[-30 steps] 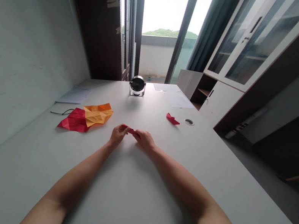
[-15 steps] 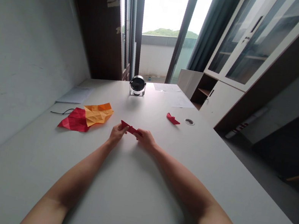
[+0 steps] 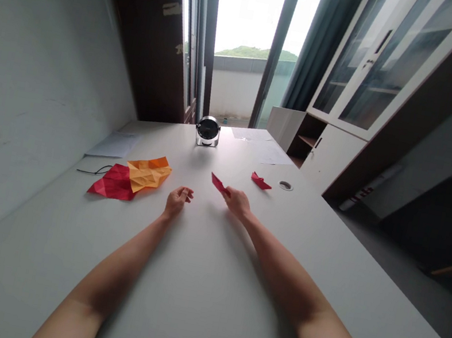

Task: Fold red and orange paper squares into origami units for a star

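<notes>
right fingers pinched on one end of the folded red paper [image 3: 218, 182], gap closed down to the paper itself; its free end sticks out past the fingertips, tilted up toward far left. paper is off the table, near the middle, between the two hands but closer to the right. right hand [image 3: 238, 202] is seen from the back, low over the surface; can't tell if it touches. left hand [image 3: 176, 201] sits apart from the paper, fingers loosely curled, narrow gap at the thumb. both forearms bare, reaching in from the near edge. just beyond the right hand: a second red folded piece [image 3: 261, 181] lying on the white table [image 3: 197, 280], near a round cable hole [image 3: 286, 185]. left of the left hand: creased red sheet [image 3: 114, 183] and orange sheet [image 3: 149, 173], edges meeting, can't tell which overlaps. black cord [image 3: 96, 171] next to the red one. further out: white papers [image 3: 113, 145] by the left wall, black round device [image 3: 208, 130] on a metal stand at the far edge, more flat sheets [image 3: 272, 154] to its right. past the table: glass door, dark curtain [image 3: 323, 46], white cabinet [image 3: 337, 154] on the right.
</notes>
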Action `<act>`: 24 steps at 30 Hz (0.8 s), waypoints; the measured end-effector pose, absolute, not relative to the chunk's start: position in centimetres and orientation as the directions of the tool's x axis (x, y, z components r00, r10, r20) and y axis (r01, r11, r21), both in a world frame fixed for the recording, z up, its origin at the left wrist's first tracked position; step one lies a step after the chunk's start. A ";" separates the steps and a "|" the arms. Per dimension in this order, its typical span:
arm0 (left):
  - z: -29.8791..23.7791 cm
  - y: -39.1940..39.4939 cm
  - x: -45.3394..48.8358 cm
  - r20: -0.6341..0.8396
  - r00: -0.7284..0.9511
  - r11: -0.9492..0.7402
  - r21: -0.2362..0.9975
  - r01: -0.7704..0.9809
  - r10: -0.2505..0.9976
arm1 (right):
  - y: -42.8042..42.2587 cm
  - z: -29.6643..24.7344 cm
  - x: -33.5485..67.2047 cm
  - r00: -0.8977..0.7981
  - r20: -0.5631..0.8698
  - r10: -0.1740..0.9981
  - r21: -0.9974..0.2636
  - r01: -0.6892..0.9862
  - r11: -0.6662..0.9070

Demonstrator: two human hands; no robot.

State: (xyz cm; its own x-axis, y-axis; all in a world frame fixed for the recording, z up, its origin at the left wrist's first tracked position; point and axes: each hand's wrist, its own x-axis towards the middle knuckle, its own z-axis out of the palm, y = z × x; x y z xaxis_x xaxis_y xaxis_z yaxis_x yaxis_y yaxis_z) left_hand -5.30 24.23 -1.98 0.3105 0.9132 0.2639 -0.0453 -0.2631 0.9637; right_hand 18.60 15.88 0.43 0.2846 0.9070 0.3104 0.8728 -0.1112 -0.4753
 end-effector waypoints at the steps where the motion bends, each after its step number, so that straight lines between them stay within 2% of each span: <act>1: -2.0 24.3 -5.3 0.261 0.302 -0.262 0.964 -0.039 0.917 | 15.9 0.5 19.8 0.337 0.319 0.886 -0.422 0.887 -0.185; 4: -2.2 24.3 -5.2 0.264 0.322 -0.276 0.961 -0.009 0.909 | 15.7 0.5 23.0 0.448 0.335 0.829 -0.304 0.884 -0.355; 11: -2.6 23.8 -5.0 0.275 0.418 -0.339 0.937 0.086 0.866 | 15.3 -0.2 27.2 0.676 0.224 0.702 -0.338 0.729 -0.595; 18: -2.2 23.6 -5.1 0.273 0.451 -0.357 0.927 0.112 0.850 | 14.4 -0.3 30.1 0.796 0.174 0.580 -0.422 0.593 -0.686; 24: -2.1 23.5 -5.1 0.278 0.432 -0.365 0.922 0.132 0.858 | 14.2 -0.5 30.5 0.833 0.204 0.515 -0.498 0.541 -0.678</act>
State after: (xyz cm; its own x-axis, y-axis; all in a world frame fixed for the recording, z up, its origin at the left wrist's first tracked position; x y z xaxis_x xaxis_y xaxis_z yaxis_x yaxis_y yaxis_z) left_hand -5.08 23.49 -2.05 0.4319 0.8580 0.2782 0.1318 -0.3651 0.9216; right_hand 30.51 14.22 -0.51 0.8327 0.5149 0.2035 0.5408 -0.6776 -0.4983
